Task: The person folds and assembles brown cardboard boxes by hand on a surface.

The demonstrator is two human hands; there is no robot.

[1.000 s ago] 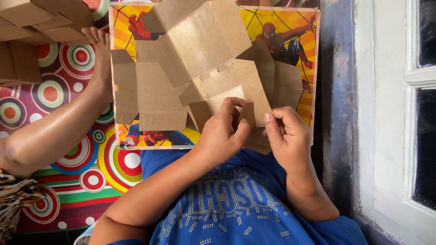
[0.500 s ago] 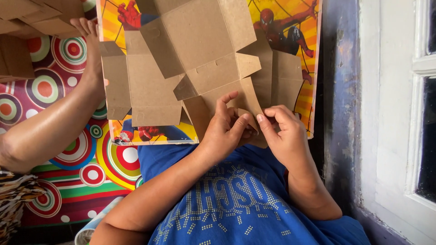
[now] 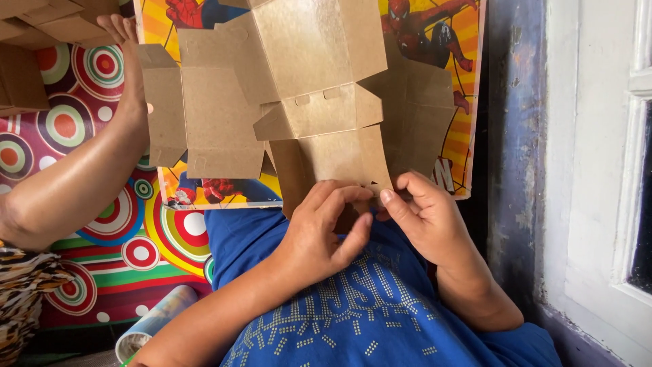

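Note:
A brown cardboard box blank (image 3: 319, 102), partly folded with flaps sticking out, lies over a yellow and orange board with a cartoon figure (image 3: 435, 47). My left hand (image 3: 326, 231) pinches the near edge of the cardboard from below. My right hand (image 3: 424, 214) grips the same near edge beside it, thumb on a small flap. Both hands rest above my blue shirt (image 3: 353, 306). Another person's arm (image 3: 75, 183) reaches in from the left, and its hand (image 3: 129, 68) touches the cardboard's left flaps.
More folded brown cardboard (image 3: 41, 34) sits at the top left. A mat with coloured circles (image 3: 88, 136) covers the floor. A rolled tube (image 3: 153, 323) lies at the bottom left. A blue wall edge (image 3: 516, 136) and a white window frame (image 3: 598, 170) stand to the right.
The cardboard piece has shifted down toward me. My fingers have worked along its near edge and the small flap, and the other person's hand has stayed on the left flaps.

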